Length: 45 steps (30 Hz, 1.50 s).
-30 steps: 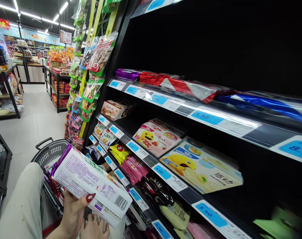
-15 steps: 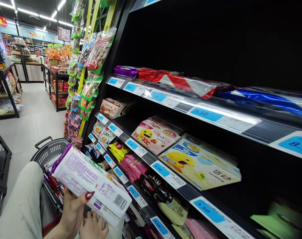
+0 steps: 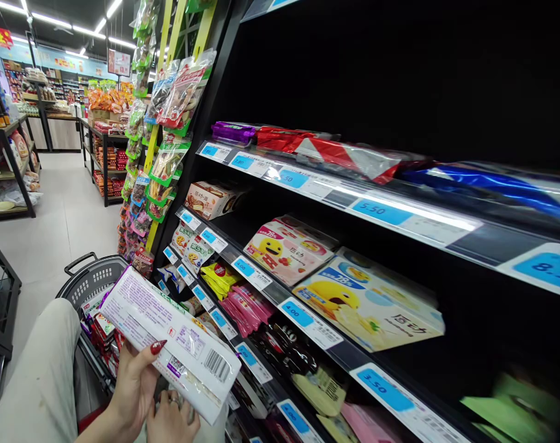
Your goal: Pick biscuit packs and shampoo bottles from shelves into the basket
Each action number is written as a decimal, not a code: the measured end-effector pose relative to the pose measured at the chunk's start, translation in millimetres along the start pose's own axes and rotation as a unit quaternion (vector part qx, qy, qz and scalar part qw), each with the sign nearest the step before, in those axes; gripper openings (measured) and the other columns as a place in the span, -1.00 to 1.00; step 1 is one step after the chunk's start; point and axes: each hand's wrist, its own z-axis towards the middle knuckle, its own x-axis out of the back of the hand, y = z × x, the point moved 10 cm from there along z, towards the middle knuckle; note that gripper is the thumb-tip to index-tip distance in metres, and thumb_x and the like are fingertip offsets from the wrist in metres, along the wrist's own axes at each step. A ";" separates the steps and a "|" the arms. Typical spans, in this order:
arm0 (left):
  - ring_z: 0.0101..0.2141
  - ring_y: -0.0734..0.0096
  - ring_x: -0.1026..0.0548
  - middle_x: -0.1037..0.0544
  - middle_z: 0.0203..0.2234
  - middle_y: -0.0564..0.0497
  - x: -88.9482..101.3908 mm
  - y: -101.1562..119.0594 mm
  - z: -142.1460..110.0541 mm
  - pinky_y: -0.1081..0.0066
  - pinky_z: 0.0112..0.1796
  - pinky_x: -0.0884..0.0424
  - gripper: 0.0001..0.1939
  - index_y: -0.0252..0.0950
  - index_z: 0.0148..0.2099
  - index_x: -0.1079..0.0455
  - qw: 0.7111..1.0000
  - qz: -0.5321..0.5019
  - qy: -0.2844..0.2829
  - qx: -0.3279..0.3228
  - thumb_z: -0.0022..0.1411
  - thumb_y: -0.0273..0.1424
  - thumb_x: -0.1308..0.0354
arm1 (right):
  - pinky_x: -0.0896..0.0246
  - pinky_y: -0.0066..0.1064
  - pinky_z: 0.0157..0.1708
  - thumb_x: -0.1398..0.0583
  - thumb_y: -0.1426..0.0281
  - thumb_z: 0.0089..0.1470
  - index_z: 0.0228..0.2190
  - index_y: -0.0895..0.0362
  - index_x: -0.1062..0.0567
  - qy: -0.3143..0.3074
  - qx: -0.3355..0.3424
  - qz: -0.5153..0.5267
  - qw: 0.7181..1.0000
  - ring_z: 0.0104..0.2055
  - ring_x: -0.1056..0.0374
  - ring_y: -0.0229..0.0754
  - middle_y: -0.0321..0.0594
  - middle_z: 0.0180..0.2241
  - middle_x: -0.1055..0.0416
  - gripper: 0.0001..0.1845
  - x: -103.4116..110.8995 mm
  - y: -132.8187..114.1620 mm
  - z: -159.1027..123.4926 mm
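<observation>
A long white snack package [image 3: 169, 341] with purple print and a barcode is held at the lower left, its back side up. My left hand [image 3: 132, 387] grips its near edge, the red-nailed thumb pressed on top. My right hand [image 3: 172, 421] supports it from underneath near the barcode end, a ring on one finger; its fingers curl under the pack. Behind the package a dark shopping basket [image 3: 93, 283] with several red and purple packs stands on the floor.
Black store shelves [image 3: 335, 197] with blue price tags run along the right, holding boxed snacks [image 3: 367, 304], yellow and pink packets and foil bags. Hanging snack bags [image 3: 169, 123] line the shelf end. An open aisle [image 3: 53, 221] and other racks lie at the left.
The package has tilted flatter and dropped slightly in my hands, which uncovers more of the packs in the basket. Both hands keep their grip.
</observation>
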 end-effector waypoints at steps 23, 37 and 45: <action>-0.16 0.09 -0.57 -0.64 -0.26 -0.11 5.7 1.9 2.6 0.21 -0.07 -0.48 -0.41 -0.29 -0.03 -0.50 0.996 0.071 -0.052 -0.028 -0.22 -0.50 -0.46 | -0.01 0.10 0.05 -0.13 0.44 0.09 -0.30 0.11 -0.62 0.004 0.006 0.016 1.000 -0.11 -0.40 0.12 -0.04 -0.30 -0.55 -0.75 2.7 -0.9 -0.3; -0.19 0.11 -0.57 -0.63 -0.27 -0.11 3.4 5.7 5.9 0.23 -0.11 -0.49 -0.31 -0.28 0.04 -0.45 0.998 0.048 -0.018 -0.037 -0.24 -0.51 -0.45 | -0.12 0.10 0.00 -0.18 0.46 0.03 -0.35 0.11 -0.64 0.039 0.017 -0.005 0.999 -0.16 -0.43 0.18 -0.02 -0.36 -0.56 -0.78 13.6 -4.5 -0.2; -0.18 0.16 -0.56 -0.61 -0.21 -0.10 4.2 6.7 7.6 0.28 -0.12 -0.49 -0.31 -0.27 0.07 -0.40 0.998 0.050 -0.016 -0.037 -0.19 -0.51 -0.42 | -0.06 0.13 0.04 -0.16 0.44 0.05 -0.36 0.12 -0.63 0.029 0.013 0.008 0.999 -0.14 -0.42 0.17 -0.04 -0.36 -0.56 -0.78 9.5 -3.3 -0.2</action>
